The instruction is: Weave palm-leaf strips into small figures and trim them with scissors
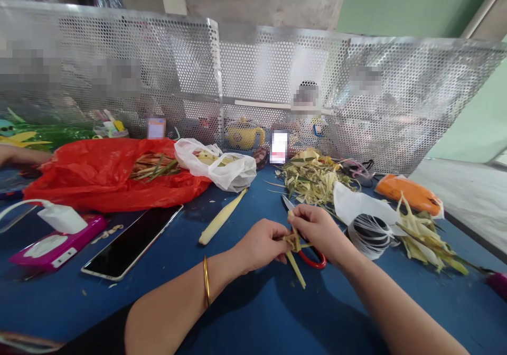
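Observation:
Between my two hands is a small piece made of folded yellow-green leaf strips, with one strip end hanging down toward me. My left hand pinches it from the left. From the right, the fingers of my right hand are closed on a strip at its top. Beneath the hands lie scissors with red handles, partly hidden, blades pointing away. A pale peeled stalk rests on the blue table left of the hands.
A red plastic bag and a white bag hold plant strips. A phone and purple power strip lie left. Leaf scraps, a ribbon roll and an orange packet sit right. Behind stands a perforated metal screen.

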### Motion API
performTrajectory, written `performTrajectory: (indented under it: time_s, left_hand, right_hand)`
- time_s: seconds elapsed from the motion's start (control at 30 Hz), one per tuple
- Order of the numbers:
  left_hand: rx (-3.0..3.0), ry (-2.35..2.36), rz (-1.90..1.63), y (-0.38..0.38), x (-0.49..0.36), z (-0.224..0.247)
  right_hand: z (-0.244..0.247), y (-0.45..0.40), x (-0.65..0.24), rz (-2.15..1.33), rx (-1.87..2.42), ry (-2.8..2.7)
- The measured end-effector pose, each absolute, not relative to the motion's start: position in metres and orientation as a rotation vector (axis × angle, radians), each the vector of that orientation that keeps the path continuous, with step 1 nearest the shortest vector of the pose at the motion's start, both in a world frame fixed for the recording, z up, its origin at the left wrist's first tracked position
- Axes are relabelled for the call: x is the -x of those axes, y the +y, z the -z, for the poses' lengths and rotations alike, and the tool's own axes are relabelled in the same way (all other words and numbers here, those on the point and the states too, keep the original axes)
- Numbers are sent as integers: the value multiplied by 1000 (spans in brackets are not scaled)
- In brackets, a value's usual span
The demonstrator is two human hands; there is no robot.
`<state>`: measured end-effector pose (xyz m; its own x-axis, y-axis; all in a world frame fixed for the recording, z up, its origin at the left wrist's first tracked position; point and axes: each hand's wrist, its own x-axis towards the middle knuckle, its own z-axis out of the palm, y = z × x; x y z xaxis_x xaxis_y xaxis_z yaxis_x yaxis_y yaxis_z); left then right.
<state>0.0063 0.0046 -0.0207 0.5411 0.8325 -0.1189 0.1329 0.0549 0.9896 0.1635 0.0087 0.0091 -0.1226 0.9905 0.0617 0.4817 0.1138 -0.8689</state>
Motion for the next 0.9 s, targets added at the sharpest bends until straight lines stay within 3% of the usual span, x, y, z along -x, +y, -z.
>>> performTrajectory:
  time_s: [0.17,0.5,0.73,0.9]
  left_hand:
    - [-1333,820,-589,2,-3,4]
    - [-1276,966,-620,0,-6,6]
    - [-1107,1095,-895,10,-5,6]
    - [-1106,1077,-867,10,-5,8]
  right_hand:
    - [-8,8,-161,-1027,1337,-1355]
    - [-2,7,-154,-981,1319,-1424]
    - [-6,19,-174,-475,1485,-1491]
    - [-1,19,-170,-1198,1288,-1277]
